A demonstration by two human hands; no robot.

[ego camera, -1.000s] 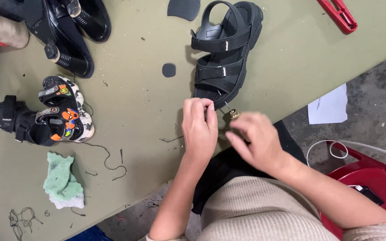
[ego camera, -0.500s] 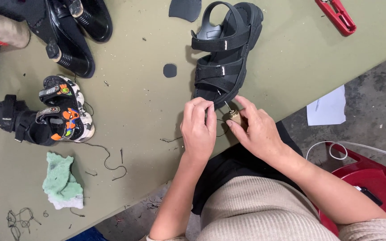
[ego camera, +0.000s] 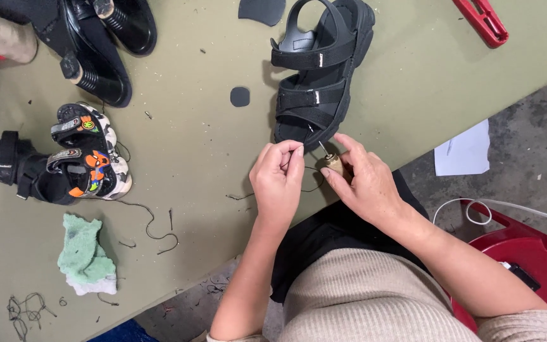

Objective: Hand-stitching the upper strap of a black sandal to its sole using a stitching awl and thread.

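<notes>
1. Currently we find the olive desk carrying the work: a black strapped sandal lies near its front edge, toe end toward the person.
2. We judge the step in hand to be hand-stitching at the sandal's toe edge; the next move appears to call for drawing the thread taut and setting the awl's tip squarely at the sole edge.
3. We note the right hand closed around a wooden-handled awl, its metal tip touching the sandal's toe.
4. We note the left hand with fingertips pinched on a thin dark thread, just beside the awl.
5. Against the frame a second ago, the right hand has moved up closer to the sandal; sandal unmoved.
</notes>
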